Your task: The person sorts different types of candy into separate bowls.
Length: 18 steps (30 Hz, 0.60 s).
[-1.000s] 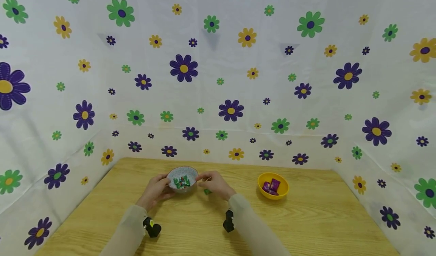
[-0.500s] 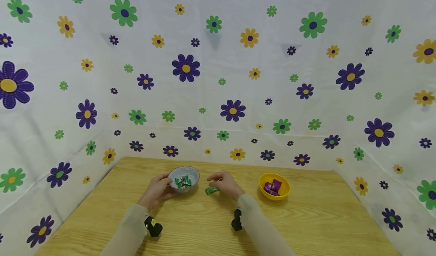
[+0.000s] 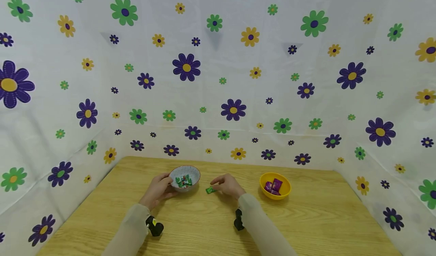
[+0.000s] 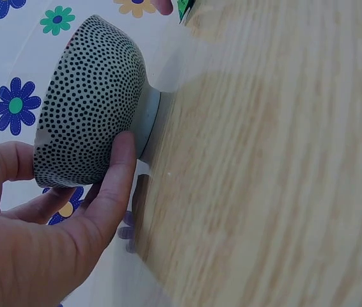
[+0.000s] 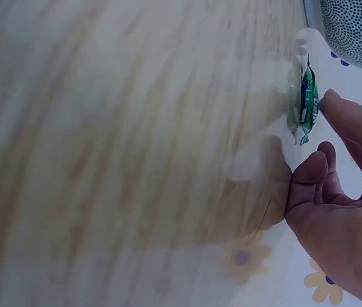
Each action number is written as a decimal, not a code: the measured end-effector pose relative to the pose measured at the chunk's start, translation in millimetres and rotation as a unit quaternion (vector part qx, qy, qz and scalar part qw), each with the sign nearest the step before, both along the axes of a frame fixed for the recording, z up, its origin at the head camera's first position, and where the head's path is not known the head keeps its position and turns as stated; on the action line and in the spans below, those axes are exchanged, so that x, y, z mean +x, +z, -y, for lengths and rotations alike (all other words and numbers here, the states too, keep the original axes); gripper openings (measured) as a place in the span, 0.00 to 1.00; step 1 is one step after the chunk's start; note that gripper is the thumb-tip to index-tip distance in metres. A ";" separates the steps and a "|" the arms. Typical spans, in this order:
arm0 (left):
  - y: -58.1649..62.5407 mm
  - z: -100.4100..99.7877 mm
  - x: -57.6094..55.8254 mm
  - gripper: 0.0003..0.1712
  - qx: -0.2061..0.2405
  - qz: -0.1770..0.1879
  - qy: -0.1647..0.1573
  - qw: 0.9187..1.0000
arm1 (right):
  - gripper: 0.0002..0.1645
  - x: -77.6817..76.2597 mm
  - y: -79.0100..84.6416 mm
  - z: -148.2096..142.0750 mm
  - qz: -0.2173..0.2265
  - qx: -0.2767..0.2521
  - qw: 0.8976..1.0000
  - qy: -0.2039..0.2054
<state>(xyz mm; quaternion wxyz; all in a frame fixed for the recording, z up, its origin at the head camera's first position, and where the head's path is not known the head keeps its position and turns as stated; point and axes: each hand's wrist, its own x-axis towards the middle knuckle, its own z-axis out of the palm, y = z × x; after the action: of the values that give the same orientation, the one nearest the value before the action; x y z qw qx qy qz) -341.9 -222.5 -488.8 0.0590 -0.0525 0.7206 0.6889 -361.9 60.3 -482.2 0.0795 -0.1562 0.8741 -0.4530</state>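
My left hand point(image 3: 159, 188) grips the near left side of a speckled bowl point(image 4: 91, 102). In the left wrist view its thumb is at the rim and a finger lies along the underside by the foot, close over the table. Several green-wrapped candies point(image 3: 184, 180) lie inside the bowl. To the right of it, one more green-wrapped candy point(image 5: 309, 104) is on the table. The index fingertip of my right hand point(image 3: 229, 186) is right at this candy's wrapper, while the other fingers bend loosely by the tabletop, holding nothing.
A yellow bowl point(image 3: 286, 194) with several purple-wrapped candies point(image 3: 275, 186) stands on the wooden table point(image 3: 197, 225), right of my right hand. White sheeting point(image 3: 218, 89) printed with flowers closes off the back and both sides.
My right hand has left the right rim of the speckled bowl and moved right to the loose green candy. My left hand keeps its grip on the bowl.
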 end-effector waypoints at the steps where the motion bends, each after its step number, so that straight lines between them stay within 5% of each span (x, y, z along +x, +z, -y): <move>1: 0.0 -0.6 -0.6 0.31 0.001 0.000 0.000 1.000 | 0.13 -0.1 0.2 -0.4 -0.005 0.009 1.000 0.000; 18: 3.3 -3.4 0.5 0.31 -0.001 0.007 -0.003 1.000 | 0.07 -1.6 1.9 -3.8 -0.003 0.065 0.998 0.017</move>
<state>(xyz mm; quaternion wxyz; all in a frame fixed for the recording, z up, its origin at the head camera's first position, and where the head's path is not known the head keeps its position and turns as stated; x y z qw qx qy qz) -341.4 -219.1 -485.5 0.0662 -0.0556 0.7211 0.6875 -363.5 64.1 -480.3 0.0943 -0.1666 0.8991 -0.3936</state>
